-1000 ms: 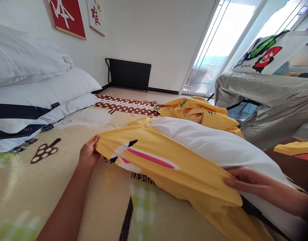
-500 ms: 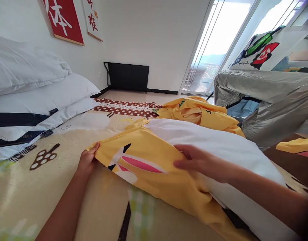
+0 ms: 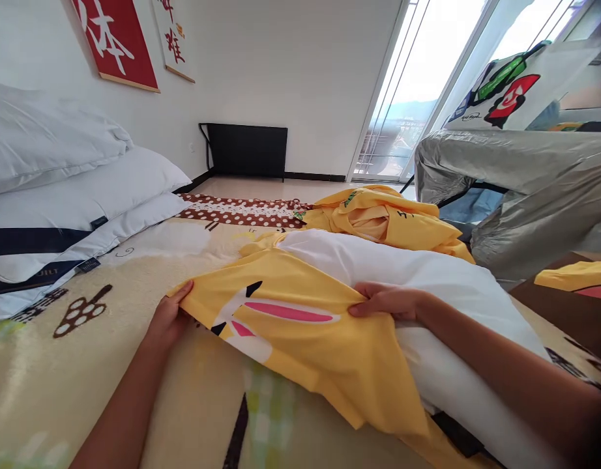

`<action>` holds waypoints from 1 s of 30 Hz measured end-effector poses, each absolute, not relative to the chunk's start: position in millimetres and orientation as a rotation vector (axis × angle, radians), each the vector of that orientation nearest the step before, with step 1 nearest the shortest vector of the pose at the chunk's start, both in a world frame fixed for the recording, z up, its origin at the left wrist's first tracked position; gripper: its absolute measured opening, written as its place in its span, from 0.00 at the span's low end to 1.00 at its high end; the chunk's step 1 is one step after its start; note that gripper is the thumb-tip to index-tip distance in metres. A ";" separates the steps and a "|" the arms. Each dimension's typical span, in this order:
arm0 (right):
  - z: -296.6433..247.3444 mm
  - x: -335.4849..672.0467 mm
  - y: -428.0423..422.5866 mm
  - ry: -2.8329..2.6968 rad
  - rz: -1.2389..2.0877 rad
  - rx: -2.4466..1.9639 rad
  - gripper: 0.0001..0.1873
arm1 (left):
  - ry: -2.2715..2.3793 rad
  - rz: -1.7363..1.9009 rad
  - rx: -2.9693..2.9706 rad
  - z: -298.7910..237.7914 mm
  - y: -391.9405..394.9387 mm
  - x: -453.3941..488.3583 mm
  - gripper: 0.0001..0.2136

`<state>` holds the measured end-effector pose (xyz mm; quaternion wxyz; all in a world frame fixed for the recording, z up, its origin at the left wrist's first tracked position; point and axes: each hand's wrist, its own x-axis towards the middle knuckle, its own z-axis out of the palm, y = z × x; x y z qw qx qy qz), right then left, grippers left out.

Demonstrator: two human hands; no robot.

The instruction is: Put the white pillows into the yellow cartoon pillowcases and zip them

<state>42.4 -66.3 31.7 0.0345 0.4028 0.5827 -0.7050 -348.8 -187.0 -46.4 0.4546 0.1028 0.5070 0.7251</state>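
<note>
A yellow pillowcase (image 3: 300, 352) with a white and pink rabbit-ear print is drawn over the near side of a white pillow (image 3: 457, 286). My left hand (image 3: 169, 316) pinches its left corner between thumb and fingers. Farther right, my right hand (image 3: 386, 301) grips the fabric's upper edge, right beside the pillow. Between the two hands the cloth is stretched fairly flat, and its lower edge hangs loose toward me. Much of the pillow's white surface shows to the right, under my right forearm.
White pillows (image 3: 85, 176) are stacked at the left on the patterned beige blanket (image 3: 109, 365). A yellow cloth heap (image 3: 379, 218) lies beyond the pillow. At the right stand a silver-covered piece (image 3: 520, 176) and a brown box (image 3: 564, 312) with yellow cloth.
My right hand has closed on the pillowcase edge and shifted slightly right and up, spreading the fabric wider and flatter. My left hand keeps its hold on the corner.
</note>
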 end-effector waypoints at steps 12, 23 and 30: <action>-2.0 43.7 -85.8 1.732 -2.893 1.098 0.15 | 1.139 1.433 0.522 -56.8 -253.4 -286.2 0.13; -0.7 46.6 -98.7 1.904 -2.646 0.949 0.24 | 1.180 1.096 0.590 -53.6 -244.4 -163.8 0.25; -6.7 43.1 -103.2 1.838 -2.688 0.972 0.21 | 1.432 1.153 0.645 -53.6 -232.8 -161.5 0.27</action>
